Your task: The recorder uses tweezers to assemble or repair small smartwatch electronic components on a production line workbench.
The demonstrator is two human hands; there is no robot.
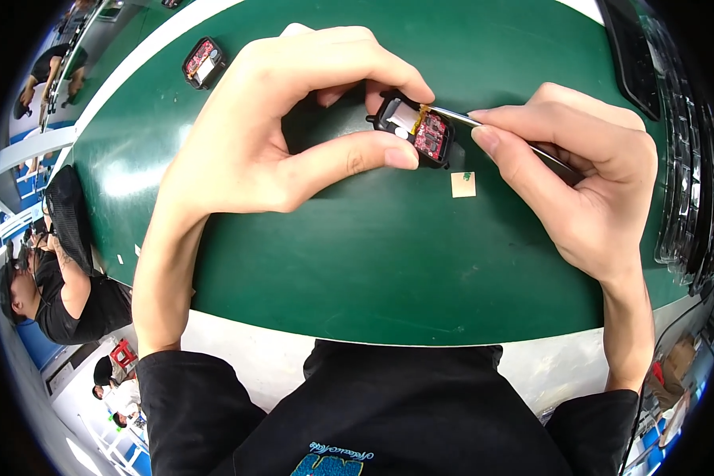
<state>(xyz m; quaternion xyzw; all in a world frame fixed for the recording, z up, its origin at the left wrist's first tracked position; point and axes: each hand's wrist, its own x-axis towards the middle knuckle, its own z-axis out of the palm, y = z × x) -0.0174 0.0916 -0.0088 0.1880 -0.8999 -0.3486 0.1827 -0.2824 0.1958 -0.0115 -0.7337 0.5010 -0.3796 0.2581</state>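
Observation:
Between thumb and fingers, my left hand grips a small black device housing, its open side facing up. Inside it lie a red circuit board, a silver-white block and a strip of amber film. My right hand is closed in a pinch around slim metal tweezers. Their tip touches or hovers just over the amber film at the housing's upper edge; which of the two I cannot tell. Below the housing, a small cream square with a green mark lies on the table.
A second open housing with a red board rests at the far left of the green table. Stacked clear plastic trays and a dark flat tray line the right side. Another person sits at the left beside a black mesh item.

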